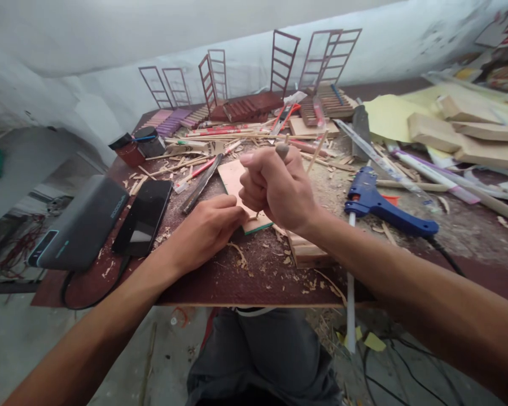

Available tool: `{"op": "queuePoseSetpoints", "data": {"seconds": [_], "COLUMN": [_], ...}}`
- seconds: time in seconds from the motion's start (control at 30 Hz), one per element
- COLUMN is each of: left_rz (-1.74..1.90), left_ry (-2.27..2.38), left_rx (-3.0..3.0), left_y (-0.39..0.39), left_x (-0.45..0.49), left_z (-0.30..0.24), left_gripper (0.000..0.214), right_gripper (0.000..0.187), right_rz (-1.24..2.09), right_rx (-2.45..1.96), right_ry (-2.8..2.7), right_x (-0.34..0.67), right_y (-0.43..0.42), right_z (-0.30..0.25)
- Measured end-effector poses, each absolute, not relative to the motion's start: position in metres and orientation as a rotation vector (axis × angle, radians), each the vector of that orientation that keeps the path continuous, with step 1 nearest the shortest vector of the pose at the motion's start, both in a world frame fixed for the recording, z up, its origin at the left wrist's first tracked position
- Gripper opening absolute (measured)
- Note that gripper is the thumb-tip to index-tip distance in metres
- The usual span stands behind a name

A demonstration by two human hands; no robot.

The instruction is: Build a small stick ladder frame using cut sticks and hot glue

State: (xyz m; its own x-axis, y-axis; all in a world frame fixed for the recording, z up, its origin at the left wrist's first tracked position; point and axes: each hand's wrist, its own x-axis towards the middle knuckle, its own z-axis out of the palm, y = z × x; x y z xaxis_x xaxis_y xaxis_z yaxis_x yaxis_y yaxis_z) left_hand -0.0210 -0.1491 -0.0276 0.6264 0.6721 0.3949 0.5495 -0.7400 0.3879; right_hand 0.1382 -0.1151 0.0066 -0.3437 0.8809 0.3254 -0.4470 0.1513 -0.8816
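Observation:
My right hand [277, 189] is a closed fist round a tool whose rounded grey handle end [281, 150] sticks up above the thumb; its working end is hidden under the fist. The fist sits over a small pinkish board with a green edge [232, 177] on the dark red worktable [220, 282]. My left hand [205, 228] lies low on the table at the board's near left edge, fingers curled and pressed together against it. What the fingertips pinch, if anything, is hidden.
A blue glue gun [381, 206] lies to the right. A black phone [144, 217] and a dark power bank [82, 223] sit at left. Sticks, wood shavings, a black file [201, 185], small wooden chair frames [245, 73] and wood blocks [469, 132] crowd the back.

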Motion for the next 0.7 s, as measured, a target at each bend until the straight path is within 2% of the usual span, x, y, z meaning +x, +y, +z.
{"op": "queuePoseSetpoints", "data": {"seconds": [0.3,0.7], "left_rz": [0.787,0.845], "left_ry": [0.942,0.941], "left_rx": [2.572,2.530], "left_y": [-0.147,-0.151], "left_x": [-0.019,-0.022], "left_z": [-0.022,-0.027], "left_gripper": [0.023,0.018], "right_gripper": [0.057,0.056], "right_rz": [1.596,1.480], "right_rx": [-0.515,-0.484], "right_ry": [-1.286,-1.408], "right_x": [0.137,0.137], "right_y": [-0.107,-0.109], "right_z": [0.005,-0.007]}}
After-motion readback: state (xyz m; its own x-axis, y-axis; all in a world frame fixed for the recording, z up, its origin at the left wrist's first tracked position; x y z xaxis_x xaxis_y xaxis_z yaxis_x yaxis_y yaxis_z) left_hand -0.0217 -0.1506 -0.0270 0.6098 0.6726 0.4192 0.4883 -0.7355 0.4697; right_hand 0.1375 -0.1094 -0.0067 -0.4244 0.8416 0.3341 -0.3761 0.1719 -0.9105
